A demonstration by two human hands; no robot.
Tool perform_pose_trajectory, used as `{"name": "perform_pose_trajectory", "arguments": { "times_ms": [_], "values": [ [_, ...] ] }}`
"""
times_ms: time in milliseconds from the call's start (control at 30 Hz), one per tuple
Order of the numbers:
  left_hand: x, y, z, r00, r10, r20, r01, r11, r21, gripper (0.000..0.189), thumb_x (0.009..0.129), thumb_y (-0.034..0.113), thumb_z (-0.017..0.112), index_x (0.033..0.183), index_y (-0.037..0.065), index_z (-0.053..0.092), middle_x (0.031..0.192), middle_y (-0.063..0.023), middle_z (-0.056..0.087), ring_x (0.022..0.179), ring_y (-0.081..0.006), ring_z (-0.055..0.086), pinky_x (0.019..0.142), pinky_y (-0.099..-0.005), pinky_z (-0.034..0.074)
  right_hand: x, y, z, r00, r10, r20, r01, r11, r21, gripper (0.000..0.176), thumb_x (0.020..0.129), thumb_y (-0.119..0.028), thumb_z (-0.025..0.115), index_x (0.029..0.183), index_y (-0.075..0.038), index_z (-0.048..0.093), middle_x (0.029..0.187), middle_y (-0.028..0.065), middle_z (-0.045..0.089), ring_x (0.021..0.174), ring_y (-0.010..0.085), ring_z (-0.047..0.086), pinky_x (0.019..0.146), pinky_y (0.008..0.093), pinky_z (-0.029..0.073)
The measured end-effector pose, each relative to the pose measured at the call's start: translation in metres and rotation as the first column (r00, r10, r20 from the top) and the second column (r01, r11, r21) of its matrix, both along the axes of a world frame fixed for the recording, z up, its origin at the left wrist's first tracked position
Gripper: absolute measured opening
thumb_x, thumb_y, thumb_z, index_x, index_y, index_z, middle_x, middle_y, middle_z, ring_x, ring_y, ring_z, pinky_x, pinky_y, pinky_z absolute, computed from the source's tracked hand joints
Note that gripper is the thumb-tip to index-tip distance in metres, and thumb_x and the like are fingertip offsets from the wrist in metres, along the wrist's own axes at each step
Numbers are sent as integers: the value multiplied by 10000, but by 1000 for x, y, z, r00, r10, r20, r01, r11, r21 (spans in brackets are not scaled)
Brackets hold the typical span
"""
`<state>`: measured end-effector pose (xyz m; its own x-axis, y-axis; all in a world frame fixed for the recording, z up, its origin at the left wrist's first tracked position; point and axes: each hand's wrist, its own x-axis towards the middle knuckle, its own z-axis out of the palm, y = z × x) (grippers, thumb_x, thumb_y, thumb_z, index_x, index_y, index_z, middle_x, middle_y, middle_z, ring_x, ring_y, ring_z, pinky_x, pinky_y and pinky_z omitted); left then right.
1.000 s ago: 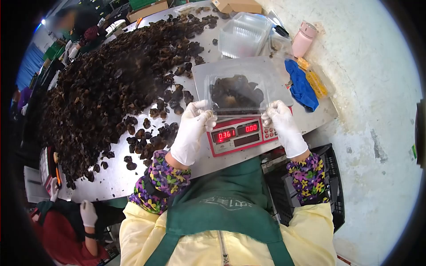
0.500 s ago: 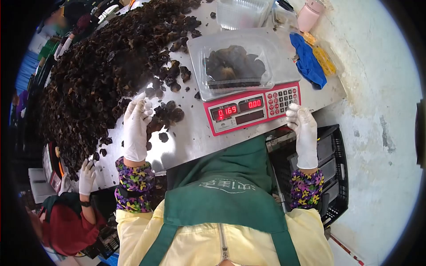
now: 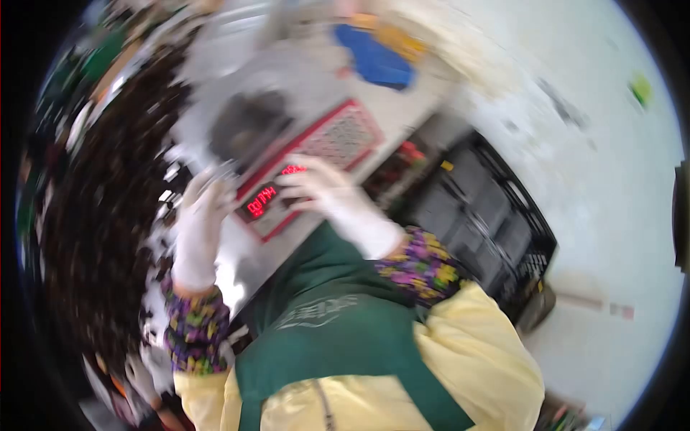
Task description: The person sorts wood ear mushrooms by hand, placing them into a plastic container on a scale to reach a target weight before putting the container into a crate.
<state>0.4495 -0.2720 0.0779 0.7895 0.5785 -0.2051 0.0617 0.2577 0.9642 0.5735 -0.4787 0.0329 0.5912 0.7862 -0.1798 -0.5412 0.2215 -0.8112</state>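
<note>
The whole view is smeared by motion. My left hand [image 3: 200, 233], in a white glove, is at the near left corner of a clear plastic box [image 3: 248, 136]; blur hides whether its fingers grip the box. The box holds dark, crinkled pieces that look like wood ear mushrooms and rests on a red-edged digital scale [image 3: 348, 136] with lit red digits. In a matching glove, my right hand [image 3: 341, 205] reaches across in front of the scale's display. Its fingers are apart, with nothing visible in them.
A large heap of dark mushroom pieces [image 3: 108, 208] covers the table's left side. Behind the scale lies a blue cloth [image 3: 374, 57] beside a yellow item [image 3: 402, 43]. Black crates [image 3: 481, 208] stand right of the table. A co-worker's gloved hand [image 3: 142, 377] shows at lower left.
My view has turned, swinging the scale leftward. My right hand has come from beside the keypad to the display, and my left hand is closer to the box. The lit reading has changed.
</note>
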Motion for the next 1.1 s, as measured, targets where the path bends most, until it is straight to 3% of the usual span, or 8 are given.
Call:
{"name": "perform_pose_trajectory", "arguments": {
  "times_ms": [333,533,633,833,900,967,1033,1100],
  "values": [
    [-3,-137,5,938,-301,-174,335,916,222,379,1004,7,538,1380,14,486,1138,-89,628,1012,-145,615,911,-277,491,0,-74,-19,839,-500,-212,536,827,169,340,964,-141,572,1285,-26,574,1136,64,653,1068,186,630,941,348,520],
    [-29,-113,4,964,-198,-178,262,825,501,315,1065,143,519,1347,8,558,1072,-58,632,1002,-119,593,945,-294,467,17,-326,-93,376,-819,433,870,150,-470,472,915,-238,665,1316,-8,568,1193,130,640,1062,211,616,929,347,510],
    [-49,-86,-11,983,-100,-155,169,820,546,309,1067,139,513,1346,12,558,1070,-49,630,991,-114,591,939,-291,465,1,-465,-136,230,-550,803,832,-317,-455,502,879,-275,671,1270,35,617,1172,176,671,1047,229,635,934,352,506],
    [-90,-36,-28,988,100,-121,-1,777,629,310,1080,131,492,1353,-4,548,1104,-51,634,1001,-120,589,948,-283,465,-14,-606,-170,176,-705,687,800,-304,-517,516,929,-300,652,1283,73,608,1165,181,692,1064,257,634,916,360,487],
    [-105,-22,-36,972,230,-46,-144,741,655,322,1075,135,513,1357,-17,545,1129,-59,633,1021,-119,591,945,-277,471,2,-670,-229,413,-583,700,745,-226,-628,574,896,-311,646,1345,38,573,1200,269,679,1127,368,640,966,425,476],
    [-122,-7,-51,940,338,49,-257,604,754,317,1059,116,539,1342,-25,551,1178,-97,635,1072,-175,598,975,-309,469,25,-624,-192,728,-74,682,433,-722,-540,508,872,-316,620,1241,34,622,1081,311,682,985,473,656,846,482,531],
    [-155,6,-67,878,477,36,-227,348,910,321,1045,126,565,1321,-36,556,1218,-129,627,1114,-216,591,1017,-342,449,59,-637,-233,139,322,937,904,-428,13,478,862,-218,630,1268,34,618,1036,288,702,947,450,679,887,479,537],
    [-173,-7,-75,762,634,133,-372,261,891,334,1028,158,594,1295,-42,568,1230,-144,616,1147,-231,579,1031,-368,441,122,-586,-205,192,218,957,902,-424,-85,499,894,-227,648,1335,1,600,1227,246,665,1131,375,636,1015,442,480]
  ]
}}
